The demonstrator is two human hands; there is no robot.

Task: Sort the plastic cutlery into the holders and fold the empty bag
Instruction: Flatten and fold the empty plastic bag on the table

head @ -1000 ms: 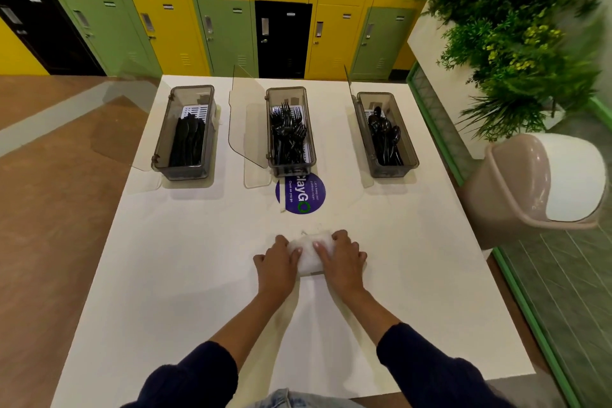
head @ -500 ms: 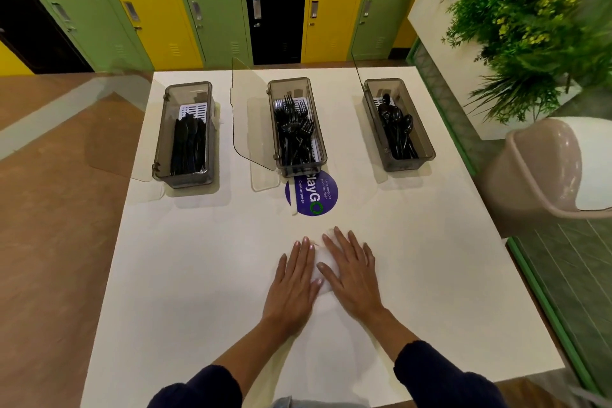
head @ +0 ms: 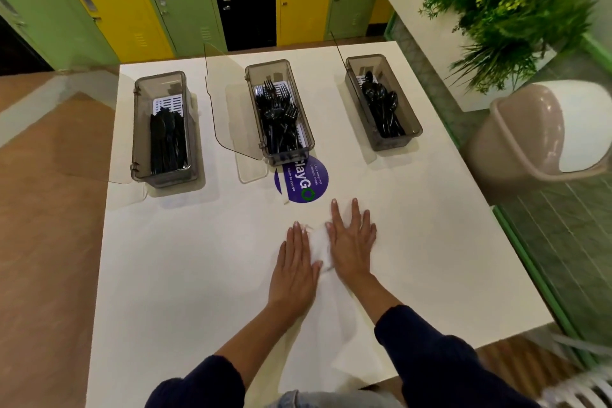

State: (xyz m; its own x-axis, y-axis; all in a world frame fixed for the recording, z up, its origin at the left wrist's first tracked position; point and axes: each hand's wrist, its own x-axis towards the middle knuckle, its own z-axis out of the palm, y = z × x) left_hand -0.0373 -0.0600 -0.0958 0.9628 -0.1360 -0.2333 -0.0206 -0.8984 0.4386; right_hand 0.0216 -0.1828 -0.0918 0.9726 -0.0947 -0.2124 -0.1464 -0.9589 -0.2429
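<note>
- Left of the round purple printed sticker (head: 308,180) on the matte white table (head: 198,258), a smoky translucent rectangular plastic holder (head: 140,129) carries flat black plastic knives (head: 167,142), laid lengthwise on a white slotted insert.
- Just behind the sticker, overlapping its far edge, a second smoky holder (head: 268,63) carries a bristly tangle of glossy black plastic forks (head: 281,122). Its clear hinged lid (head: 228,109) stands open on its left side.
- Nearer than the sticker, the left hand (head: 294,265) lies palm down with its fingers straight and together. It grasps nothing, and its inner edge rests on the bag.
- Between the two hands, close to the sticker's near edge, the empty thin clear plastic bag (head: 319,247) shows as a small, crinkled, whitish wad pressed onto the table.
- No loose cutlery lies on the table, so sorting looks finished. The step in hand seems to be flattening the folded bag.
- Just right of the bag, the right hand (head: 352,242) is spread flat with its fingers splayed, pressing on the bag without curling round it.
- Such slick, springy film will likely puff open again, so the next move calls for firm, even pressure sliding outward before any further fold.
- Right of the sticker and further back, a third smoky holder (head: 414,124) carries shiny black plastic spoons (head: 381,106) with rounded bowls.
</note>
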